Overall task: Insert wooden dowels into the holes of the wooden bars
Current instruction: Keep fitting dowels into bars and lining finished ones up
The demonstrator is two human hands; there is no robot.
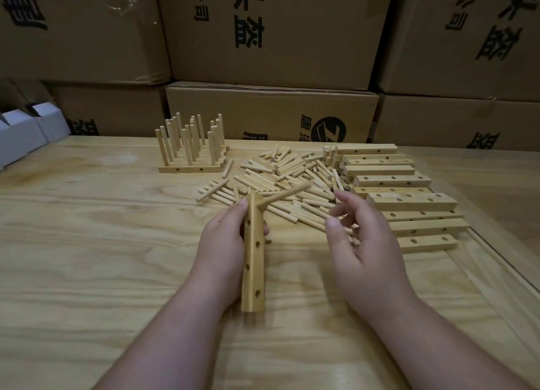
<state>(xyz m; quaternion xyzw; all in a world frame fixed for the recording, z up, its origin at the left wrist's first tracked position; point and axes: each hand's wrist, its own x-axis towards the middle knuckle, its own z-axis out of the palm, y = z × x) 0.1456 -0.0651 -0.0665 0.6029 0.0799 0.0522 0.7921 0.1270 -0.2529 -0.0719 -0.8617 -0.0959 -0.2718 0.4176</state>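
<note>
- Wooden bar (253, 255), at centre frame, stands on end along the left hand (225, 237), whose fingers and thumb wrap its upper half; four holes show down its face, and one dowel (285, 195) sticks out of its top end, slanting toward the upper right.
- Right hand (362, 237), just right of centre, hovers with fingers loosely bent and spread; whether it pinches a dowel from the pile beneath cannot be told.
- Loose dowels (292, 173) lie heaped above the hands, mid-frame.
- Drilled bars (391, 182) lie in a staggered stack at right of the heap.
- Finished bars with upright dowels (191, 144) stand at upper centre-left.
- Pale, grained plywood surface (87, 243) carries everything.
- Brown cardboard cartons (271, 33) are stacked as a wall behind, printed with large black Chinese characters, upside down, and a round black logo; white boxes (26, 132) sit at the left edge.
</note>
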